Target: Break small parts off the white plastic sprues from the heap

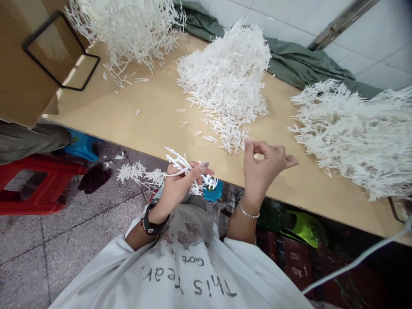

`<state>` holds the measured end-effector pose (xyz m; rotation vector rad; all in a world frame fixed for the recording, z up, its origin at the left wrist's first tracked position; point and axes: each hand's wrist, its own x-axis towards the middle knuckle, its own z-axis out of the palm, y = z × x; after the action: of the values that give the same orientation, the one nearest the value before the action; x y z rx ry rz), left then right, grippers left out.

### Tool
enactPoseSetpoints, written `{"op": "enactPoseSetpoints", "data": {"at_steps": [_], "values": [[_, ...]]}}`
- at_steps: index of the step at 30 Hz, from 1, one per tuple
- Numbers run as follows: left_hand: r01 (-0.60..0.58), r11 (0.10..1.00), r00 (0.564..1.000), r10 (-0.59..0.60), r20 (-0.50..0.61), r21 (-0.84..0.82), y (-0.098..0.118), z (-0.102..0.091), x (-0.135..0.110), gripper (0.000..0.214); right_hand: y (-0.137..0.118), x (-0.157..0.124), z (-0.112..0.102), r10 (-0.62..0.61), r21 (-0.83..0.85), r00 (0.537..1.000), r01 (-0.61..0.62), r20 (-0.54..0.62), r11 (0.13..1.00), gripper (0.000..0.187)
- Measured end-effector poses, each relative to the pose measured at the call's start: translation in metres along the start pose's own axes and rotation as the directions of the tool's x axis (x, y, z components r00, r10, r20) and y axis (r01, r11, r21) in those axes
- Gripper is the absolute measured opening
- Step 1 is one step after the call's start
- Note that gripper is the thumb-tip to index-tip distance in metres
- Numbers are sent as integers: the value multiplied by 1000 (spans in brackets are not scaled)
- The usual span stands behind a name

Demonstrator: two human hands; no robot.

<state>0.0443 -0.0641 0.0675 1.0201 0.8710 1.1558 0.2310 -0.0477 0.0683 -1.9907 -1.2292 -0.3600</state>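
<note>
"What do we grip?"

"Our left hand (178,186) pinches a white spiky sprig (189,169). Our right hand (262,169), near a white spiky pile (225,81) on the tan wooden table (128,107), curls; we cannot tell if it pinches anything."

The one camera sits on the person's head, facing forward and down, close above the left grip (178,184) and right grip (262,169), with the shirt (96,274) just below them and the counter (144,103) just beyond.
</note>
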Motion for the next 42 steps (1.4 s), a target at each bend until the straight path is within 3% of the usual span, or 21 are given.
{"op": "enactPoseSetpoints", "data": {"at_steps": [3, 5, 7, 9, 13, 15, 17, 21, 25, 28, 32, 34, 39, 42], "values": [[-25, 998, 998, 28, -63, 52, -7, 0, 3, 42, -13, -13, -7, -78, 325, 984, 23, 159, 945, 50], [-25, 997, 995, 32, -93, 72, -10, 0, 5, 39, -18, -24, -13, -220, 594, 908, -38, 356, 803, 47], [-23, 996, 992, 33, -118, 90, -11, 1, 7, 38, -22, -34, -17, -375, 734, 800, -116, 469, 669, 42], [-32, 993, 989, 48, -139, 112, -10, 1, 7, 40, -26, -43, -19, -468, 775, 730, -134, 499, 618, 35], [-51, 983, 988, 75, -133, 177, -8, -2, 6, 41, -31, -48, -19, -507, 771, 649, -201, 567, 604, 27], [-22, 984, 997, 34, -64, 176, -11, -6, 4, 45, -31, -47, -19, -527, 768, 584, -304, 618, 563, 29], [70, 989, 994, -80, 78, 129, -14, -13, 2, 52, -29, -48, -18, -542, 767, 544, -423, 641, 483, 31], [248, 965, 908, -260, 329, 80, -18, -23, -2, 49, -22, -54, -13, -451, 748, 597, -548, 663, 373, 41], [298, 949, 863, -313, 397, 101, -12, -24, -4, 37, -22, -62, -12, -399, 770, 659, -526, 637, 361, 47], [259, 959, 895, -284, 344, 120, -8, -25, -3, 34, -26, -63, -16, -344, 774, 709, -460, 615, 435, 39], [123, 961, 951, -186, 248, 248, -8, -26, -5, 28, -29, -60, -22, -408, 747, 661, -374, 630, 549, 28], [32, 949, 971, -104, 213, 315, -8, -26, -8, 30, -30, -60, -22, -413, 740, 661, -340, 627, 580, 22], [-177, 814, 974, 65, 216, 554, 2, -25, -15, 29, -31, -63, -21, -330, 694, 715, -296, 617, 656, 17], [-188, 818, 967, 58, 247, 544, 8, -27, -17, 29, -31, -63, -23, -353, 685, 677, -308, 645, 660, 27]]}}
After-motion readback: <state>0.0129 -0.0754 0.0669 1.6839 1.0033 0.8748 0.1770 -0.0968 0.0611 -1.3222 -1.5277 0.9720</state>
